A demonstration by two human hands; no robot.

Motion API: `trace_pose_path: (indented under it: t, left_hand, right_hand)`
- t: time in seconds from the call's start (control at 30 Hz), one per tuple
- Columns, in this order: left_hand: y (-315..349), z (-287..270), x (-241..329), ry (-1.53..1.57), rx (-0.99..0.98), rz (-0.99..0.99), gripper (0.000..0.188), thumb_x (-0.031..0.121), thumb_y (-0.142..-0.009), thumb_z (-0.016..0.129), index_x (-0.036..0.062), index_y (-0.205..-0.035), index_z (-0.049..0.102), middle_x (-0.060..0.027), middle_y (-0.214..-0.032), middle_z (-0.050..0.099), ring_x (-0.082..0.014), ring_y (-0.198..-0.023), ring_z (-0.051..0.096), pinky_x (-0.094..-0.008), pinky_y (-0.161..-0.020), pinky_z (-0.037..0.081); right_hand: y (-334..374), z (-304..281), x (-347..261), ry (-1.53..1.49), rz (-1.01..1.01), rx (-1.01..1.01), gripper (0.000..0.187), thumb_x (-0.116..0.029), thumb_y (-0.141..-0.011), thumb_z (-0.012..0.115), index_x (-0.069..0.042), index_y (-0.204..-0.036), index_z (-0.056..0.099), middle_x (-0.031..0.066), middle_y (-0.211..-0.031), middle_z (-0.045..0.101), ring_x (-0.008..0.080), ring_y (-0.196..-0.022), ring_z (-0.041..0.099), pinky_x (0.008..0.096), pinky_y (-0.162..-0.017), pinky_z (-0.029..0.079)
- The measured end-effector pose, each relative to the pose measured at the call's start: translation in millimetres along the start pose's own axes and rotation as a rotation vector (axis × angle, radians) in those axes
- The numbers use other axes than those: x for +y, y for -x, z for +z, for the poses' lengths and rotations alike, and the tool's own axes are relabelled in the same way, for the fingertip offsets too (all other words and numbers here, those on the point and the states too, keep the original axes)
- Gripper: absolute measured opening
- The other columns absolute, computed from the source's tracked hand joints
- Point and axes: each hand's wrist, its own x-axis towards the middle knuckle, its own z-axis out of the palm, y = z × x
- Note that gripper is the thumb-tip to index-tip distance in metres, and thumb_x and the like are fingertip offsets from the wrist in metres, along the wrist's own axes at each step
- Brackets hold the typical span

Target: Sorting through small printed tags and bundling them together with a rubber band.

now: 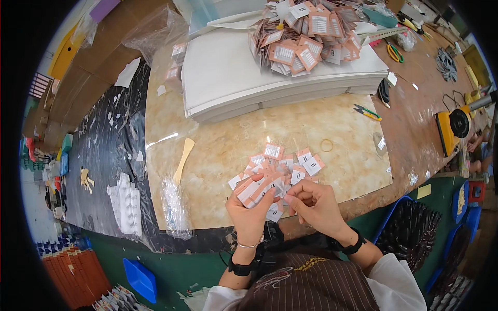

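Observation:
My left hand (pixel 249 222) grips a fanned bunch of pink-and-white hang tags (pixel 254 193), with the thumb lying over them. My right hand (pixel 316 205) is beside the bunch, its thumb and forefinger pinched together close to the tags' right edge. Whatever that pinch holds is too small to make out. Just beyond both hands, a loose heap of similar tags (pixel 312 165) is spread on the marbled tabletop board (pixel 218 155). Some tags lie partly under my hands.
At the back, a thick stack of white paper (pixel 223 67) carries a large tag pile (pixel 308 52). Thread snips (pixel 367 112) and a rubber band (pixel 326 145) lie at right, a flat wooden stick (pixel 185 158) at left. A yellow-and-black device (pixel 451 127) stands far right.

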Motion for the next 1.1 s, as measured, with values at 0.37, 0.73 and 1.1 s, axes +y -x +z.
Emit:
trace_pose_path:
  t: [0.37, 0.73, 1.1]
  left_hand:
    - [4.4, 1.1, -4.7, -0.100, 0.007, 0.075, 0.034, -0.011, -0.078, 0.066, -0.0063, -0.111, 0.058, -0.0135, -0.104, 0.062, -0.0192, -0.090, 0.065, -0.0302, -0.069, 0.059]
    - [5.4, 3.2, -2.3, -0.111, 0.029, 0.068, 0.033, -0.010, -0.079, 0.066, -0.0062, -0.111, 0.057, -0.0135, -0.103, 0.063, -0.0192, -0.090, 0.065, -0.0304, -0.070, 0.060]
    - [6.6, 6.4, -2.5, -0.144, 0.023, 0.081, 0.032, -0.010, -0.078, 0.067, -0.0055, -0.108, 0.058, -0.0128, -0.101, 0.063, -0.0183, -0.091, 0.065, -0.0307, -0.070, 0.060]
  right_hand:
    - [-0.2, -1.6, -1.6, -0.016, 0.048, 0.009, 0.008, -0.007, -0.091, 0.059, 0.001, -0.088, 0.059, 0.0018, -0.069, 0.062, 0.0037, -0.061, 0.057, 0.0178, -0.047, 0.042]
    - [-0.8, -3.3, -0.3, -0.017, 0.042, 0.006, 0.009, -0.007, -0.092, 0.057, 0.001, -0.088, 0.060, 0.0017, -0.067, 0.061, 0.0032, -0.058, 0.056, 0.0178, -0.044, 0.041]
    - [-0.5, -4.2, 1.0, -0.015, 0.032, 0.028, 0.010, -0.007, -0.092, 0.058, 0.001, -0.088, 0.061, 0.0010, -0.067, 0.061, 0.0027, -0.057, 0.055, 0.0174, -0.044, 0.042]
